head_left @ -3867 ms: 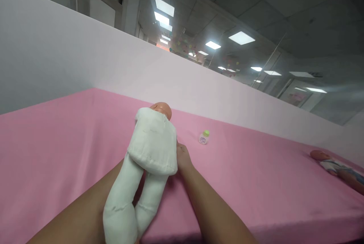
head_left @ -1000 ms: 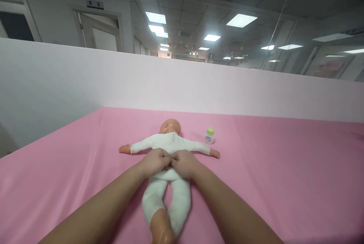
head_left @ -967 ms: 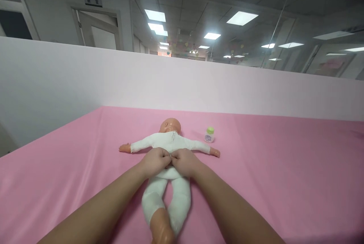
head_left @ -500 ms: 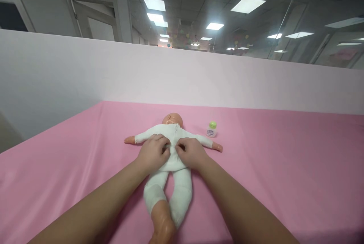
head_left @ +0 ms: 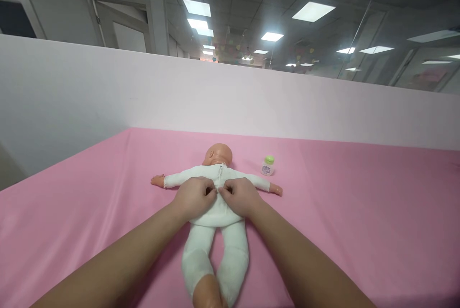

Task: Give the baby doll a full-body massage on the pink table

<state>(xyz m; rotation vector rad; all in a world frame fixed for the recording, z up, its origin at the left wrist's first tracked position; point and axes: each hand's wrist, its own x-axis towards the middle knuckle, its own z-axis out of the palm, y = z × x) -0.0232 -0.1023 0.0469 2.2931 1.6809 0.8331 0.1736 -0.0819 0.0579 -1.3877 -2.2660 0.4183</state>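
Note:
A baby doll [head_left: 219, 210] with a white cloth body lies face down, its bare plastic head [head_left: 220, 153] away from me and its arms spread to the sides. On the left half of its back is my left hand [head_left: 196, 198], thumb and fingers closed in a pinch on the white cloth near the middle seam. My right hand [head_left: 241, 195] pinches the cloth just across that seam, mirroring the left. The fingertips nearly meet, and the cloth between them is partly hidden. The doll's legs stretch toward me between my forearms.
Beyond the doll's right-hand arm stands a small clear bottle [head_left: 268, 166] with a green cap. Pink sheeting [head_left: 359, 212] covers the surface, with soft wrinkles at left. A low white wall [head_left: 251, 102] runs along the back, with glass above it.
The doll's back has come down flatter and slightly toward me, so more of its head shows. Both hands have slipped slightly nearer to me and closer together, still pinching.

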